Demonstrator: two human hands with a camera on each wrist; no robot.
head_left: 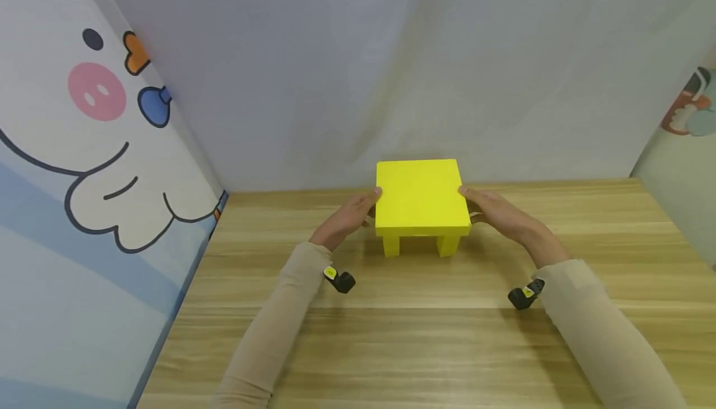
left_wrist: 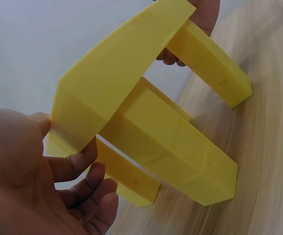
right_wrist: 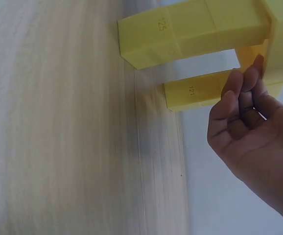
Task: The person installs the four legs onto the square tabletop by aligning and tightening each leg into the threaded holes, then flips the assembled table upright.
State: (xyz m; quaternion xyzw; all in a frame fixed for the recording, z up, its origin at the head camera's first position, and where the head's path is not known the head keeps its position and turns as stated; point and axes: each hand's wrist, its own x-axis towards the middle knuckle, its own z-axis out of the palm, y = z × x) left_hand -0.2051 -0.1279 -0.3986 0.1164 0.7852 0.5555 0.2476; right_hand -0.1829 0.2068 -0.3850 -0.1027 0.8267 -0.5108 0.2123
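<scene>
A small yellow table-shaped piece (head_left: 421, 195), with a flat square top and several blocky legs (left_wrist: 215, 176), stands upright on the wooden tabletop. Its legs bear small printed numbers in both wrist views. My left hand (head_left: 348, 217) pinches the left edge of the top, thumb at the upper edge and curled fingers underneath. On the opposite edge my right hand (head_left: 500, 213) has the same kind of grip, its fingers (right_wrist: 229, 105) bent below the top beside a leg. In the head view the top hides the rear legs.
The wooden tabletop (head_left: 414, 334) meets a pale grey curtain-like backdrop (head_left: 313, 86) just behind the yellow piece. A panel with cartoon pictures (head_left: 128, 204) rises on the left, and another pale panel (head_left: 688, 179) on the right. A small black camera (head_left: 342, 281) sticks out from the left wrist.
</scene>
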